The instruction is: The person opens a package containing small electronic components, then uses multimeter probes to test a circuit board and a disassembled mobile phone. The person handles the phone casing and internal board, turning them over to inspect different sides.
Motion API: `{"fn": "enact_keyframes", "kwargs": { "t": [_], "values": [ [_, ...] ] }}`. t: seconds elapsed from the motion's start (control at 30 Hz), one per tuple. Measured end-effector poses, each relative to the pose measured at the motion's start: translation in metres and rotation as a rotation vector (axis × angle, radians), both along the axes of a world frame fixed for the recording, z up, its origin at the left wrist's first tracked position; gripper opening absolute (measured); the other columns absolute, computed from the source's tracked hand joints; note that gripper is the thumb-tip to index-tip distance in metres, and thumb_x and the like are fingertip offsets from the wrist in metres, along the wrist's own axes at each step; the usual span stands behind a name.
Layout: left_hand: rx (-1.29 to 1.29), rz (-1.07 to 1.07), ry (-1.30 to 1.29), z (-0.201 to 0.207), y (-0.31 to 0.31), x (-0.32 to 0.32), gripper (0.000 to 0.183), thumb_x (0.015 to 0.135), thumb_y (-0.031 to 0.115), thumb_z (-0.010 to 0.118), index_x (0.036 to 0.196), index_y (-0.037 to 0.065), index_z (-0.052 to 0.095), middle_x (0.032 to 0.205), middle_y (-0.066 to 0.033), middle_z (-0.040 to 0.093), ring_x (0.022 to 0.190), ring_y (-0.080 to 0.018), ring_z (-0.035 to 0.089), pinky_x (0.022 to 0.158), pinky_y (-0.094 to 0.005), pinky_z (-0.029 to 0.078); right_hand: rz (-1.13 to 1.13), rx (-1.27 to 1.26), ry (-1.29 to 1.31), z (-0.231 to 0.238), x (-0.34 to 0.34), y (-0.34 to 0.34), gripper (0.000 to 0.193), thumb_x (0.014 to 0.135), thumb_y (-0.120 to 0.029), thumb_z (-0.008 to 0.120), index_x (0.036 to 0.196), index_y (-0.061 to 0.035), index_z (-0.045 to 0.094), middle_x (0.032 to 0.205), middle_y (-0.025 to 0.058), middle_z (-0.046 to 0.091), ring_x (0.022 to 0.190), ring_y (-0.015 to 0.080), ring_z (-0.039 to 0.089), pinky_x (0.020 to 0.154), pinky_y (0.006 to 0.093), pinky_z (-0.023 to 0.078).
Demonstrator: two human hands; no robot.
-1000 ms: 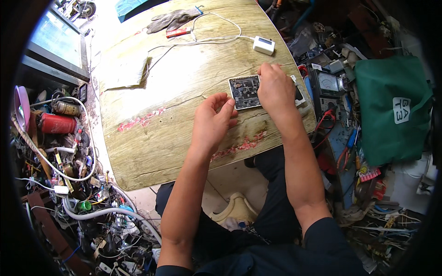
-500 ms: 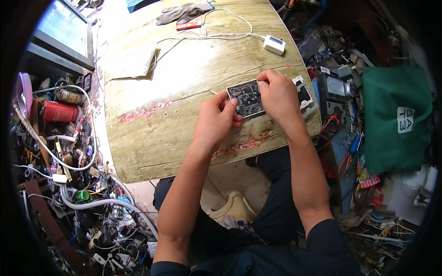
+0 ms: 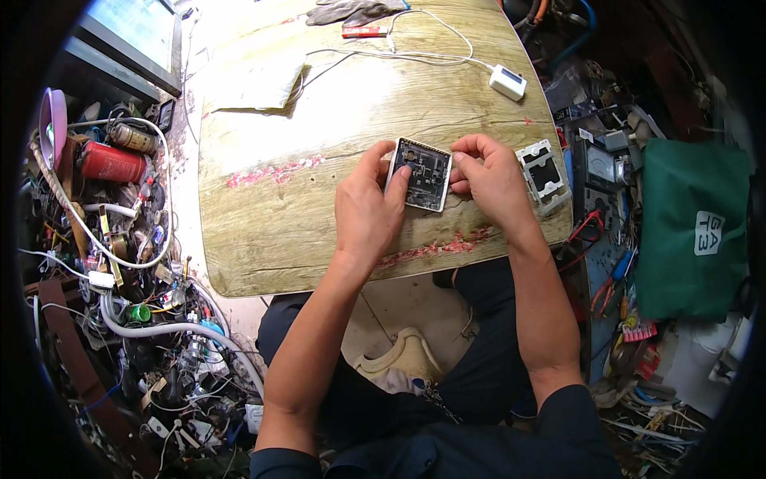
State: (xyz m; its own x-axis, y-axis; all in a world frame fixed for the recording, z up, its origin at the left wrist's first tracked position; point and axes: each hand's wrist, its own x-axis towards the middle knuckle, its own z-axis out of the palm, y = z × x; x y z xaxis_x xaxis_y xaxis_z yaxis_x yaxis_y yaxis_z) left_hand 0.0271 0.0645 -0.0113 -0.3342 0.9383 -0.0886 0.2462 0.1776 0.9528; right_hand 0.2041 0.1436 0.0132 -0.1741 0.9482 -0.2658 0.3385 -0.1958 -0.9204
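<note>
A square electronic module [image 3: 427, 176] with a white rim and an exposed dark circuit board is tilted up over the table. My left hand [image 3: 372, 195] grips its left side, with the thumb on the board's face and the fingers behind. Close by its right edge is my right hand [image 3: 491, 180], the fingers curled and thumb and forefinger drawn together. Whether something small is between those fingertips is hidden. A white mounting frame [image 3: 544, 177] with a dark opening lies just right of my right hand, near the table's right edge.
The wood-patterned table [image 3: 263, 239] carries a white adapter [image 3: 507, 82] with a cable, a red box [image 3: 365, 33], grey gloves [image 3: 351, 11] and a pale packet [image 3: 263, 84]. Piled parts surround a red cylinder [image 3: 113, 163] at left. A green bag [image 3: 690, 239] and tools are at right.
My right hand has drawn back from the module's face to beside its right edge. The module is turned clockwise and stands more upright in my left hand. The view has shifted slightly.
</note>
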Motion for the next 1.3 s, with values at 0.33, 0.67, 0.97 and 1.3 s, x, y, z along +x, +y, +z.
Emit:
{"fn": "enact_keyframes", "kwargs": {
  "t": [0.33, 0.67, 0.97, 1.3],
  "values": [
    [-0.077, -0.071, -0.907, -0.006, -0.006, -0.022, 0.029, 0.111, 0.01, 0.051, 0.132, -0.005, 0.064, 0.115, -0.0087, 0.074, 0.098, -0.0133, 0.071, 0.091, -0.0314, 0.059, 0.006, 0.135, 0.165, 0.016, -0.003, -0.001, 0.016, 0.102, -0.002, 0.064, 0.114, 0.0043, 0.071, 0.094, 0.0066, 0.074, 0.085, 0.0124, 0.073, 0.075, 0.0248, 0.058],
    [-0.252, -0.009, -1.123, 0.015, -0.016, -0.038, 0.03, 0.11, 0.012, 0.052, 0.131, -0.005, 0.065, 0.112, -0.0089, 0.074, 0.094, -0.0142, 0.073, 0.084, -0.0331, 0.063, 0.048, 0.03, 0.52, 0.02, 0.001, 0.003, 0.012, 0.101, -0.005, 0.068, 0.112, -0.0001, 0.072, 0.098, 0.0081, 0.075, 0.083, 0.0148, 0.074, 0.072, 0.0253, 0.059],
    [-0.179, -0.07, -1.089, 0.021, -0.019, -0.04, 0.031, 0.111, 0.011, 0.049, 0.131, -0.007, 0.064, 0.112, -0.0105, 0.075, 0.096, -0.0136, 0.072, 0.086, -0.0302, 0.06, 0.104, -0.029, 0.57, 0.021, -0.001, 0.002, 0.013, 0.097, 0.001, 0.07, 0.109, 0.0022, 0.074, 0.097, 0.0086, 0.077, 0.083, 0.0152, 0.074, 0.074, 0.026, 0.059],
    [-0.143, -0.113, -0.959, 0.013, -0.022, -0.038, 0.03, 0.111, 0.01, 0.047, 0.129, -0.006, 0.066, 0.11, -0.0077, 0.075, 0.093, -0.0109, 0.071, 0.084, -0.0281, 0.059, 0.126, 0.014, 0.339, 0.025, -0.01, -0.004, 0.014, 0.094, 0.0, 0.074, 0.107, 0.0016, 0.075, 0.094, 0.0064, 0.076, 0.081, 0.0127, 0.073, 0.072, 0.0249, 0.056]
  ]
}}
